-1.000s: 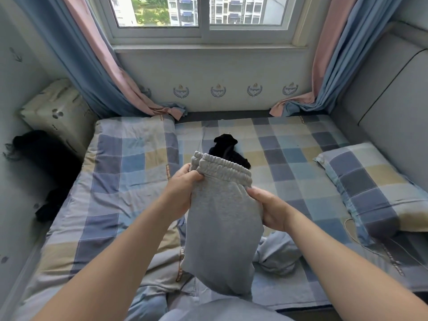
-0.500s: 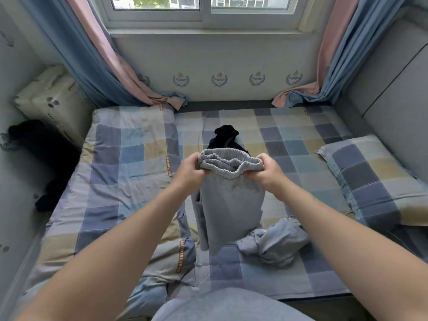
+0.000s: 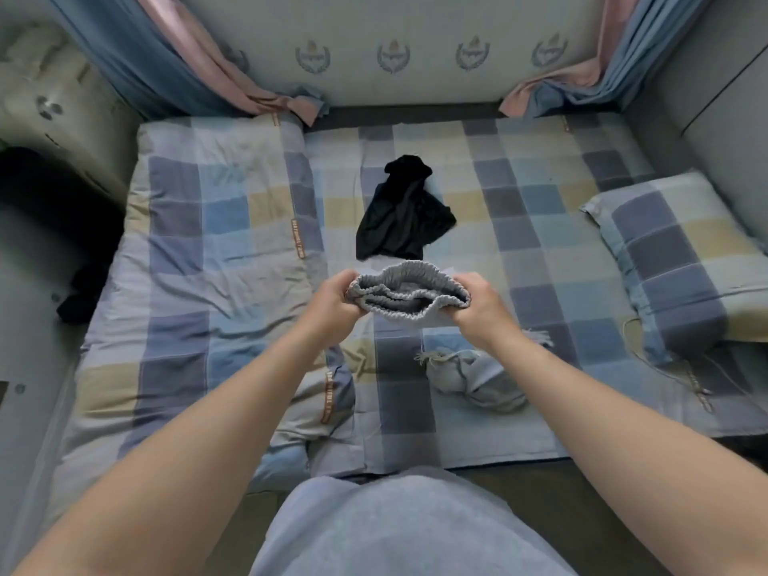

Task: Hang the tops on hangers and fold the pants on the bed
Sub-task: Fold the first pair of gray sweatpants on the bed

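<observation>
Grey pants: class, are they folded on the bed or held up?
Held up, unfolded: left hand and right hand grip the grey pants by the waistband above the bed.

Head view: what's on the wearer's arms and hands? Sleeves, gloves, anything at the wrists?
Left forearm and right forearm are bare to the frame edge, with no sleeves in view. Left hand and right hand are ungloved, with no watch or band at either wrist. Whether any ring is worn cannot be told. A pale grey-blue garment covers the person's front at the bottom edge.
</observation>
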`<state>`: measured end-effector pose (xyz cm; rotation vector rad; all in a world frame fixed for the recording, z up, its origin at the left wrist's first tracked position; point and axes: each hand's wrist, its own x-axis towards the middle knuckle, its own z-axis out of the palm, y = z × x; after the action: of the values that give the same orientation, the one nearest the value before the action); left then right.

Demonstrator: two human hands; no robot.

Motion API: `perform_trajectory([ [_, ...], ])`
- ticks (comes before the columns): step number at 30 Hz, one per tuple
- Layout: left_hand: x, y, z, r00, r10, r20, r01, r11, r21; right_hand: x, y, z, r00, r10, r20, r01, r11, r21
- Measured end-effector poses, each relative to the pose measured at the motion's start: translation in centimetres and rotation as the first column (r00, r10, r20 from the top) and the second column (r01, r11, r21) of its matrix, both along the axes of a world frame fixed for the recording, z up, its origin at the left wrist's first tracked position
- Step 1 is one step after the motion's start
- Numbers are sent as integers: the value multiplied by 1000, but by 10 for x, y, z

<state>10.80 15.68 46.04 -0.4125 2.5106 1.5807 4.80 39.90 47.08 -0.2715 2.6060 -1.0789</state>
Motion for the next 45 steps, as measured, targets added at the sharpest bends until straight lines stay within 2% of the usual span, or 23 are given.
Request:
perform_trajectory([
  [3,32,7,-68,990,-3,139,10,999,-49,41,4,-66,995,10,94,-22,991,134],
  [7,102,25,-165,915,-44,400,43,999,11,112,14,-148,963,11,271,-104,937,334],
  [11,181,43,-234,770,-52,635,-7,996,90,179,29,-207,873,-6,487,-188,919,348],
  [14,214,55,-261,720,-63,691,-13,994,105,209,38,-234,826,0,564,-242,903,355],
  [18,216,60,-281,698,-99,709,-29,986,166,210,43,-254,774,-4,633,-269,903,334],
  [22,176,51,-301,700,-124,703,-57,972,228,167,35,-275,766,-20,642,-212,936,282],
  [24,146,42,-316,726,-102,680,-51,978,201,136,28,-291,783,-34,621,-184,941,283],
  [30,39,13,-373,810,63,584,-99,995,30,31,1,-351,859,-60,509,-68,971,229],
  [33,-1,7,-402,850,186,492,-184,982,-52,-9,-14,-382,890,-151,429,46,968,246],
  [35,-17,6,-410,863,256,435,-266,963,-39,-26,-17,-398,893,-228,389,145,962,230],
  [39,-3,12,-434,842,295,452,-268,955,-123,-16,-12,-426,841,-387,379,313,918,244],
  [45,49,32,-441,820,361,444,-271,928,-255,55,22,-441,806,-478,348,339,856,390],
])
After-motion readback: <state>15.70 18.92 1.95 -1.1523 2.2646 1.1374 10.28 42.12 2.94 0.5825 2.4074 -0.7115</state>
